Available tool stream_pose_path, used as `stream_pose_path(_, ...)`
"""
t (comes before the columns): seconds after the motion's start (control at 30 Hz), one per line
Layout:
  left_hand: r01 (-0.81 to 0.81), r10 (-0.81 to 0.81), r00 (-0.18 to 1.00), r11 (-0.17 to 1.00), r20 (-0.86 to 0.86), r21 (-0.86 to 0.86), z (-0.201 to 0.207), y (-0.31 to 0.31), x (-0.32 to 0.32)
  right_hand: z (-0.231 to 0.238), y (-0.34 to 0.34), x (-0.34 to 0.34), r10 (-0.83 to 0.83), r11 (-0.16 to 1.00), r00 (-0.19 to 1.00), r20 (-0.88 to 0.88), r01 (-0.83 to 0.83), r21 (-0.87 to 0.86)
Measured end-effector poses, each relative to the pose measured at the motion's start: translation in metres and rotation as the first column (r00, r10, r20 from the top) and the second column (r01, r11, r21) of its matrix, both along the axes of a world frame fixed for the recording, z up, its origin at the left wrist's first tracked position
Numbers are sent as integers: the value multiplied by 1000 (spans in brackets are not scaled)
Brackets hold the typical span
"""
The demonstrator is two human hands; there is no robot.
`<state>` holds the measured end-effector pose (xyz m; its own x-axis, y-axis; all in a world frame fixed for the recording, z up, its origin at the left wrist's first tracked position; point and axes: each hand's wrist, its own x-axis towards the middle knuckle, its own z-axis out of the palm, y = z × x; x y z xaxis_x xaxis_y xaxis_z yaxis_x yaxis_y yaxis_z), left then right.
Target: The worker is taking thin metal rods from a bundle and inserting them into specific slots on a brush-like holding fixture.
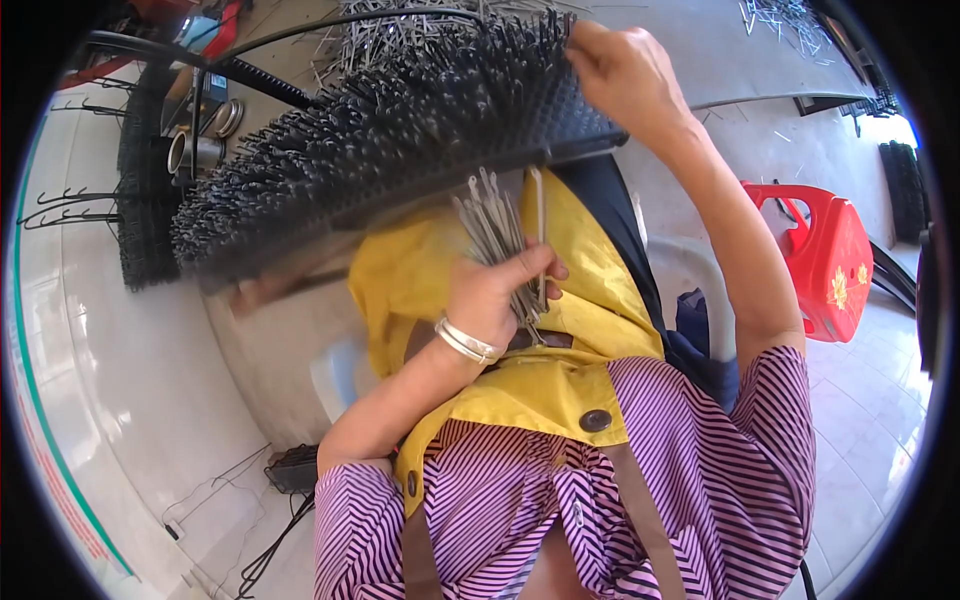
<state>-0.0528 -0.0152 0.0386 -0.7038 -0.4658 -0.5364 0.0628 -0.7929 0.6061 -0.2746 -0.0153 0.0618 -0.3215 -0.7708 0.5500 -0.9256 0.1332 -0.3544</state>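
Rods: I see a grey rod bundle [492,215] above the lap, just off the black rack's [575,125] near edge.
Left hand [488,300]: closed around the bundle, tips fanning upward.
Right hand [625,75]: fingers curled at the rack's far right corner; can't tell how tightly, or if gripping anything.
Rack: packed with upright dark bristles.
Beyond far edge: loose rod pile [405,32].
Room: red plastic stool [845,255], right; pale tiled floor [860,410].

1 red plastic stool [840,262], 1 metal cup [208,153], pale tiled floor [862,405]
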Motion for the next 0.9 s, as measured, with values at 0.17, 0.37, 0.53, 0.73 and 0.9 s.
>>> stream_pose_path(0.17, 25, -25, 1000, 1000, 12, -2, 0, 1, 5, -5, 0, 7, 65, 995, 998, -24, -63, 72)
stream_pose_path(0.37, 13, -13, 1000, 1000, -14, -26, -3, 1, 10, -17, 27, 33, 10, 999, 984, 178, -18, 44)
stream_pose_path(0.53, -10, 12, 1000, 998, 23, -58, -2, 2, 17, -13, 65, 88, 115, 969, 371, 922, -245, -22)
stream_pose_path(0.73, 14, -7, 995, 998, 101, -62, -6, 16, 24, -31, 81, 102, 92, 969, 65, 994, -234, -75)
stream_pose_path(0.9, -1, 12, 991, 996, 131, -85, -11, 22, 33, -38, 80, 114, 197, 963, -130, 972, -158, -217)
